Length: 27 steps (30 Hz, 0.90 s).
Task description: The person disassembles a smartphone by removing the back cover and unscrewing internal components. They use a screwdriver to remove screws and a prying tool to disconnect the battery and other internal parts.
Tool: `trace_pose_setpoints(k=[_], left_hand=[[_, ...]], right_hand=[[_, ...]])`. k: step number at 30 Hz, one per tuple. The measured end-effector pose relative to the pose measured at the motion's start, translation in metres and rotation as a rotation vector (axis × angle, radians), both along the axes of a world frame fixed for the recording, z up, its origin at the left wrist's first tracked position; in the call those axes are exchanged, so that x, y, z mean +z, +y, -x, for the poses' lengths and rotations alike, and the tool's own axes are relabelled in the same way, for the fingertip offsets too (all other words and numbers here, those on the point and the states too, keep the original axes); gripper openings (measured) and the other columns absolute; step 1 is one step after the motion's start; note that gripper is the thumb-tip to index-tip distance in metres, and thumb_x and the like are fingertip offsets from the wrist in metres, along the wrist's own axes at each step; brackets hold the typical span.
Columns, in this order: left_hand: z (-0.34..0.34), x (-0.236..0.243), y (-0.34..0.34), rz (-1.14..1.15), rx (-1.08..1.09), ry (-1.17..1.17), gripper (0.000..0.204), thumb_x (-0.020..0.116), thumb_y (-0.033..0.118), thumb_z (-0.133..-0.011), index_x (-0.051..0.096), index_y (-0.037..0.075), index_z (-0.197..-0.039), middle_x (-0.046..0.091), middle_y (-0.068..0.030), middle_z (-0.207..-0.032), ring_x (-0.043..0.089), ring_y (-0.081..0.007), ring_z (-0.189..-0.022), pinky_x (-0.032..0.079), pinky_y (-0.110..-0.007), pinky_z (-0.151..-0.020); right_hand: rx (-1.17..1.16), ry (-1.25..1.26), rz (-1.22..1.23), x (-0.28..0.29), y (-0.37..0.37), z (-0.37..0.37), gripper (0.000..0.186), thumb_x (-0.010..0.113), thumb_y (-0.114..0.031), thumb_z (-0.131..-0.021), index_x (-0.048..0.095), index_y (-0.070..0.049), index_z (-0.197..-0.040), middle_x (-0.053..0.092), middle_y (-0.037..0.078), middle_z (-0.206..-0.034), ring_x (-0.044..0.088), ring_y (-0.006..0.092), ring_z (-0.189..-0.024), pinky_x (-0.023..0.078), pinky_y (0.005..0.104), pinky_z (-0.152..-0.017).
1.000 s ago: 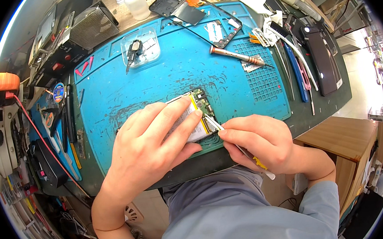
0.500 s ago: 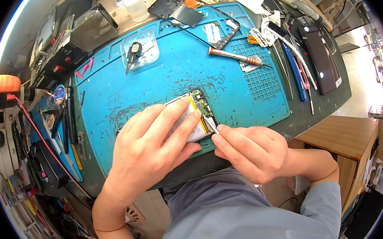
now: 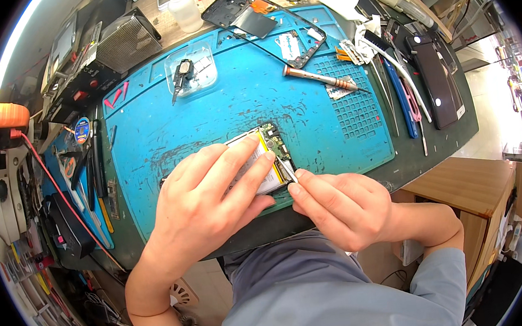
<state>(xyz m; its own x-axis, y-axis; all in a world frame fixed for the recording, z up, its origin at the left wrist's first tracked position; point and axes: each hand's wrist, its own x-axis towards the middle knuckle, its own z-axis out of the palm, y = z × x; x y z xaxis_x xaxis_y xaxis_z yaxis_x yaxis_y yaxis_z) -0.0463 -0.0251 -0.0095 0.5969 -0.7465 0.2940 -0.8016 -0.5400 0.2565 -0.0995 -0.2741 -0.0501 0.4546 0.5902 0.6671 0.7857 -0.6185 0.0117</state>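
An opened phone (image 3: 276,144) lies near the front of the blue mat, its green circuit board and a silver battery with a yellow edge (image 3: 268,181) showing. My left hand (image 3: 199,194) grips it: the fingers press over the battery and the thumb lies along the near edge. Much of the phone is hidden under this hand. Between thumb and fingers, my right hand (image 3: 343,209) pinches a slim metal tool (image 3: 288,169), perhaps tweezers. Its tip rests at the board beside the battery's yellow edge; the exact contact is too small to tell.
A clear plastic box (image 3: 203,76) with small parts sits on the mat (image 3: 149,128). Behind is a black phone frame (image 3: 316,50), with a screwdriver (image 3: 321,78) before it. Several tools and a dark phone (image 3: 434,84) lie right; cutters and pens lie left. A wooden cabinet (image 3: 462,185) stands right.
Both hands keep nearly the same place, with the metal tool still at the board. No clear movement of the phone shows.
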Motion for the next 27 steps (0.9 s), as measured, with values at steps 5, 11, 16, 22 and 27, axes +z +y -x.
trace_pose_setpoints(k=[5, 11, 16, 22, 27], left_hand=[[0.0004, -0.0002, -0.0006, 0.001, 0.002, -0.007, 0.056, 0.085, 0.030, -0.076, 0.073, 0.008, -0.126, 0.069, -0.0118, -0.132, 0.067, -0.0300, -0.097, 0.058, -0.041, -0.086], [-0.0003, -0.0005, 0.0002, 0.011, -0.001, -0.001, 0.057, 0.086, 0.029, -0.075, 0.072, 0.008, -0.126, 0.069, -0.0118, -0.133, 0.067, -0.0303, -0.098, 0.058, -0.041, -0.086], [-0.0006, -0.0016, -0.0002, 0.014, -0.002, -0.002, 0.057, 0.086, 0.029, -0.075, 0.072, 0.008, -0.127, 0.069, -0.0119, -0.133, 0.067, -0.0304, -0.098, 0.058, -0.041, -0.087], [0.0003, -0.0012, -0.0007, 0.011, 0.002, -0.001, 0.058, 0.086, 0.028, -0.074, 0.072, 0.008, -0.127, 0.069, -0.0116, -0.133, 0.067, -0.0304, -0.099, 0.058, -0.041, -0.087], [0.0015, -0.0007, -0.0019, 0.000, 0.010, -0.008, 0.059, 0.088, 0.025, -0.072, 0.073, 0.008, -0.127, 0.069, -0.0111, -0.133, 0.067, -0.0302, -0.099, 0.058, -0.041, -0.087]], right_hand=[[0.004, -0.011, 0.006, -0.0004, -0.0001, -0.0005, 0.023, 0.070, -0.006, -0.084, 0.077, 0.007, -0.102, 0.075, 0.019, -0.102, 0.071, 0.0189, -0.078, 0.056, 0.0260, -0.062], [-0.012, -0.033, -0.008, -0.0030, 0.0011, 0.0006, 0.020, 0.071, -0.006, -0.084, 0.076, 0.007, -0.099, 0.075, 0.019, -0.099, 0.071, 0.0190, -0.075, 0.055, 0.0260, -0.061], [-0.003, -0.034, 0.008, -0.0014, 0.0010, -0.0001, 0.020, 0.072, -0.005, -0.083, 0.076, 0.007, -0.098, 0.075, 0.019, -0.098, 0.070, 0.0190, -0.073, 0.054, 0.0256, -0.060], [0.024, -0.011, -0.015, -0.0008, 0.0001, -0.0022, 0.021, 0.071, -0.006, -0.083, 0.075, 0.008, -0.099, 0.074, 0.020, -0.100, 0.069, 0.0183, -0.073, 0.053, 0.0255, -0.059], [0.022, -0.026, -0.002, -0.0013, -0.0007, -0.0024, 0.022, 0.070, -0.006, -0.083, 0.076, 0.007, -0.100, 0.074, 0.020, -0.102, 0.069, 0.0180, -0.075, 0.053, 0.0251, -0.060]])
